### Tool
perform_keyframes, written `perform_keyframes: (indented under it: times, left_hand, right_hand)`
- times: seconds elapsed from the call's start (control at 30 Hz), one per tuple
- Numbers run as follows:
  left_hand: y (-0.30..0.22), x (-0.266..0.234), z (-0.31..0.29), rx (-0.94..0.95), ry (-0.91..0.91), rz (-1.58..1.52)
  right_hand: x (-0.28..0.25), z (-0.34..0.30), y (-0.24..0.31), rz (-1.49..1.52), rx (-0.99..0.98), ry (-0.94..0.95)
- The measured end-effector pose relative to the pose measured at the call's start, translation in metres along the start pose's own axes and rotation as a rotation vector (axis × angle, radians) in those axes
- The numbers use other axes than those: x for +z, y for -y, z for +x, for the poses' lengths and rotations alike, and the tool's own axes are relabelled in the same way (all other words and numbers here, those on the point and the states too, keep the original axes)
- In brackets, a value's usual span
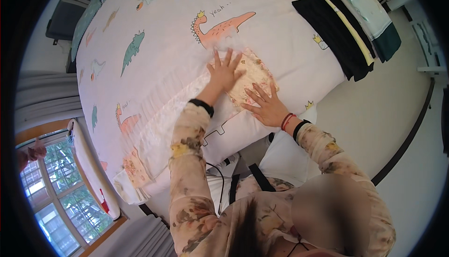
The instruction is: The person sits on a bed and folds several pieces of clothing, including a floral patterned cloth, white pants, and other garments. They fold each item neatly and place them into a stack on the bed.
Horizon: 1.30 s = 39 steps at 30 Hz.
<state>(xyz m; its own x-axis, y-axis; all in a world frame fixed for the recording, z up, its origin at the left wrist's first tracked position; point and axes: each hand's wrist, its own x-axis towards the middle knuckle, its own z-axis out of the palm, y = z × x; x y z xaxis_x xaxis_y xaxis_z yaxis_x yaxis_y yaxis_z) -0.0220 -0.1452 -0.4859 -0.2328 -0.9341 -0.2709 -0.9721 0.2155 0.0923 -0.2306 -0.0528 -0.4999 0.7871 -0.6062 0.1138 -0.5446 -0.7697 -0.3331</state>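
A thin garment lies spread on the bed, with a cream, floral-printed panel [255, 72] at its near right end. From there pale sheer cloth [163, 98] runs leftward toward a second floral-printed part [135, 168] at the bed's near left edge. My left hand [224, 72] rests flat on the printed panel's left side, fingers spread. On the panel's near edge lies my right hand [266, 107], also flat with fingers apart. Neither hand grips anything. Exactly where the sheer cloth ends is hard to make out against the pale sheet.
A pale bed sheet [168, 37] with dinosaur prints covers the bed. Folded clothes lie along its right side: black pieces [322, 32], a yellow one [348, 27] and a dark green one [388, 41]. Grey curtains [47, 93] and a window [61, 187] are on the left.
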Motion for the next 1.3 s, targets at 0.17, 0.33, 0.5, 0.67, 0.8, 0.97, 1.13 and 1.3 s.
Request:
perform_keyframes:
  times: [0.17,0.33,0.5,0.67,0.8,0.97,1.13,1.3]
  left_hand:
    - [0.037,-0.063,0.041,-0.157,0.497,-0.213]
    - [-0.009,-0.035,-0.057,0.14,-0.407,-0.182]
    - [0.002,0.023,-0.119,0.069,-0.278,-0.192]
    - [-0.03,0.019,-0.159,-0.295,-0.544,-0.934]
    - [-0.072,0.031,-0.158,-0.402,-0.627,-1.441]
    - [-0.078,0.027,-0.137,-0.376,-0.674,-1.452]
    - [-0.081,0.03,-0.139,-0.42,-0.632,-1.377]
    - [-0.062,0.063,-0.139,-0.48,-0.575,-1.137]
  right_hand:
    - [0.006,-0.001,0.0,-0.036,-0.013,-0.017]
    - [0.006,-0.001,-0.002,-0.051,-0.035,-0.049]
    - [0.005,0.0,0.004,-0.08,-0.074,-0.054]
    - [0.005,-0.005,-0.003,-0.157,-0.065,-0.032]
    - [-0.004,-0.005,0.007,-0.099,0.029,0.018]
    - [-0.006,-0.006,0.013,-0.108,0.033,-0.02]
    - [-0.003,-0.012,0.011,-0.157,0.039,-0.018]
    - [-0.014,0.002,0.002,-0.1,0.158,-0.167]
